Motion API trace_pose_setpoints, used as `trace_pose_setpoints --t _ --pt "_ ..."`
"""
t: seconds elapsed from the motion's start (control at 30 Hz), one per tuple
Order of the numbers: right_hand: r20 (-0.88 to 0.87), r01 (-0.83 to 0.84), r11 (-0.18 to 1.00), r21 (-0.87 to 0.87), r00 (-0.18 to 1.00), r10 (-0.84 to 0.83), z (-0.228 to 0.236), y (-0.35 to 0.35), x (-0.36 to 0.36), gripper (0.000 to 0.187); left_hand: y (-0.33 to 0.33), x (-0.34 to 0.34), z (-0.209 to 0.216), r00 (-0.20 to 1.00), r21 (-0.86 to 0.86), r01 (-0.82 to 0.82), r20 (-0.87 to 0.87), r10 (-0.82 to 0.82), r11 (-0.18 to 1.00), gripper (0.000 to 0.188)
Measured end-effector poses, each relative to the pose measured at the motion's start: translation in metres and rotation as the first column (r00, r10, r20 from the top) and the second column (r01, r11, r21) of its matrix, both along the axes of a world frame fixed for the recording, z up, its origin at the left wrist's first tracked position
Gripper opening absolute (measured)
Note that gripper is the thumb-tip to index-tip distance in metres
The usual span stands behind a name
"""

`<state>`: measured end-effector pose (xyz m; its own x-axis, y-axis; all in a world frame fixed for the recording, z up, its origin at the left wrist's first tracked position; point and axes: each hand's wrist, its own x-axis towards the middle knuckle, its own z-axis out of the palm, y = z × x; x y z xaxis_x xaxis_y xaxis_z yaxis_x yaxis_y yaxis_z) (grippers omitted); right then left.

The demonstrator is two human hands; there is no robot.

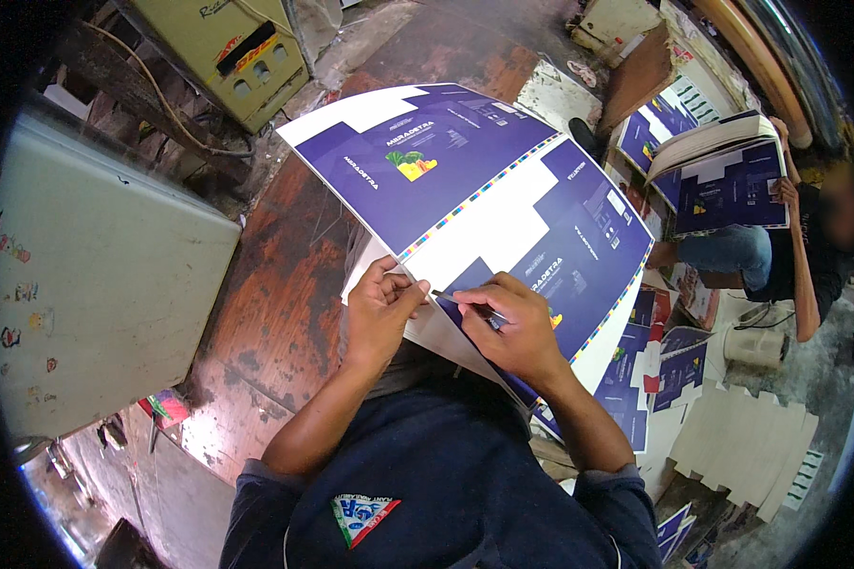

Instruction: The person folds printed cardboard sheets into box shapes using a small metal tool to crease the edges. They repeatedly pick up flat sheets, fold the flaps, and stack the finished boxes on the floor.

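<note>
Head view: at far left stands a pale cabinet point(104, 275) dotted with small stickers, and beyond it, near the upper edge, a yellowish-green box point(220, 66). Next comes a worn reddish-brown floor point(280, 275). The left hand point(381, 308) is at the near-left edge of a large printed sheet point(512, 213), its fingers bent there; whether they pinch the edge I cannot tell. The sheet, purple-blue and white with a strip of coloured squares across it, spreads in front of the person, over the lap. Just to the right, the right hand point(514, 327) is above the sheet's near part, its fingers pinching a slim tool point(487, 312) that points left toward the other thumb. Further right lie more printed sheets point(626, 384), then a stack of pale board point(745, 436). At far right a seated co-worker point(816, 256) holds a thick bundle of similar sheets point(731, 185).
</note>
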<state>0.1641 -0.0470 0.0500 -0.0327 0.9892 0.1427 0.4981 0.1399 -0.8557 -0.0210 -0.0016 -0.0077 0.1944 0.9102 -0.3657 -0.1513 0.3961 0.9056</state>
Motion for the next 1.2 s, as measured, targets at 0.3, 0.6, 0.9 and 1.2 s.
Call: trace_pose_setpoints --t 0.3,0.6,0.9,1.2 --pt "0.069 -0.029 0.999 -0.022 0.997 0.03 0.001 -0.002 0.003 0.018 0.002 0.001 0.004 1.0 0.01 -0.008 0.005 0.008 1.0 0.044" --pt "0.085 -0.086 0.996 -0.001 0.993 0.085 0.006 -0.003 0.0 0.02 0.002 0.002 0.01 1.0 0.013 -0.003 -0.008 0.003 1.0 0.046" --pt "0.296 -0.231 0.972 -0.048 0.926 0.235 0.028 -0.039 0.019 0.021 0.002 0.002 0.026 1.0 0.051 -0.002 -0.009 0.002 0.999 0.047" --pt "0.407 -0.322 0.868 -0.378 0.784 0.469 0.044 -0.156 0.079 0.012 -0.004 0.01 0.042 0.998 0.112 -0.042 -0.032 0.046 0.993 0.045"
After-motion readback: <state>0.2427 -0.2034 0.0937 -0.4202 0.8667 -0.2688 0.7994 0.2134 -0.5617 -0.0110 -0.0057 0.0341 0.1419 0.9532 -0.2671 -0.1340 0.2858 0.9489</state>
